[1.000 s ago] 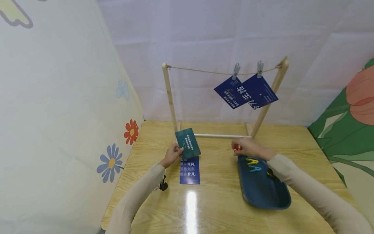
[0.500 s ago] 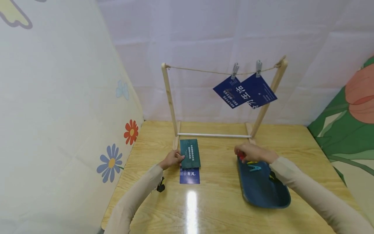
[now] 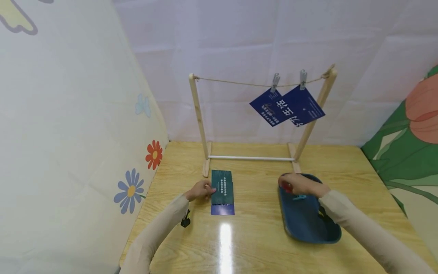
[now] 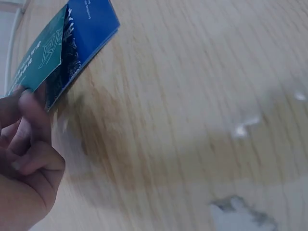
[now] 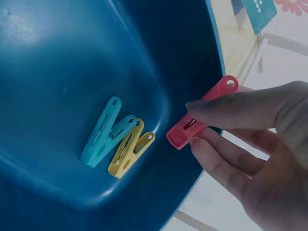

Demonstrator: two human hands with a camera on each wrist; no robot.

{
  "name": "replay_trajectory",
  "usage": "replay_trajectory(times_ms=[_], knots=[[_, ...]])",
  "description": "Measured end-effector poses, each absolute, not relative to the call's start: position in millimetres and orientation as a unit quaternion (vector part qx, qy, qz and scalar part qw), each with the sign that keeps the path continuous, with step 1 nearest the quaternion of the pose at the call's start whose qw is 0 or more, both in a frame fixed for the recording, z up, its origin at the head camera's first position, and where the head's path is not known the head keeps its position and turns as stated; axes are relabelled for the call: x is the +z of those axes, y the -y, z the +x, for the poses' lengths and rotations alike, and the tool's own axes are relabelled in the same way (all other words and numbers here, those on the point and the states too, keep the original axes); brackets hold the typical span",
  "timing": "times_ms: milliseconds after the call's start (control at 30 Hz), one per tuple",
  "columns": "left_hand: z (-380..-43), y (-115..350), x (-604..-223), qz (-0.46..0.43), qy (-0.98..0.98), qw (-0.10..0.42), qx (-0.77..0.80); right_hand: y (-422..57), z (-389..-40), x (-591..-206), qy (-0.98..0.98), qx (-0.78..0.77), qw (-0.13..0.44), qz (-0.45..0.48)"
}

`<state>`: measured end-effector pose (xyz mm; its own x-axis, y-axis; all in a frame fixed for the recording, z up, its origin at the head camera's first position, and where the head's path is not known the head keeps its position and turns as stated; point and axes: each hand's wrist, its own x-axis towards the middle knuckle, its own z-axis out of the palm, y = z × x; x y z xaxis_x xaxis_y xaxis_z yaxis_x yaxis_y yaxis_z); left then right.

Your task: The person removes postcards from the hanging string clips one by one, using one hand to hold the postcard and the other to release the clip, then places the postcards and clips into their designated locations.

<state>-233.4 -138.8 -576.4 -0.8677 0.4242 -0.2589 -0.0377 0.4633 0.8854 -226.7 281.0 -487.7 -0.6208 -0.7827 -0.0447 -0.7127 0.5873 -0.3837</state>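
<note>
My left hand [image 3: 201,190] pinches the left edge of a green card [image 3: 222,186] between thumb and fingers. The green card overlaps a blue card [image 3: 222,209] on the table, and in the left wrist view its near corner tilts up off the blue card's face. My right hand [image 3: 297,184] holds a red clothespin [image 5: 202,113] between thumb and fingertips, over the far left corner of a dark blue tray [image 3: 309,232]. Inside the tray lie a turquoise clothespin [image 5: 107,132] and a yellow clothespin [image 5: 130,148], side by side.
Behind stands a wooden frame [image 3: 199,114] with a string [image 3: 232,82] across its top. Two blue cards [image 3: 302,104] hang there at the right from grey clothespins [image 3: 303,80]. A white rod [image 3: 251,158] joins the frame's feet. Printed cloth walls [image 3: 85,133] bound the table.
My left hand has brought the green card down and nearer, covering more of the blue card. The right hand has moved slightly right and nearer, over the tray, with the red clothespin.
</note>
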Motion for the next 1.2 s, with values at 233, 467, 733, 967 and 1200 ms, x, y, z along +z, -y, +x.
replay_trajectory(times_ms=[233, 467, 733, 967, 1200], knots=[[-231, 147, -583, 0.132, -0.830, 0.225, 0.493, -287, -218, -495, -0.891, -0.180, 0.121, -0.398], [-228, 153, -582, 0.141, -0.824, 0.252, 0.488, -292, -211, -512, -0.894, -0.200, 0.137, -0.377], [-226, 156, -586, 0.139, -0.820, 0.287, 0.475, -299, -208, -524, -0.886, -0.191, 0.103, -0.411], [-224, 156, -590, 0.141, -0.811, 0.290, 0.488, -302, -200, -536, -0.889, -0.198, 0.122, -0.394], [-221, 155, -588, 0.149, -0.814, 0.275, 0.489, -311, -193, -535, -0.906, -0.203, 0.141, -0.344]])
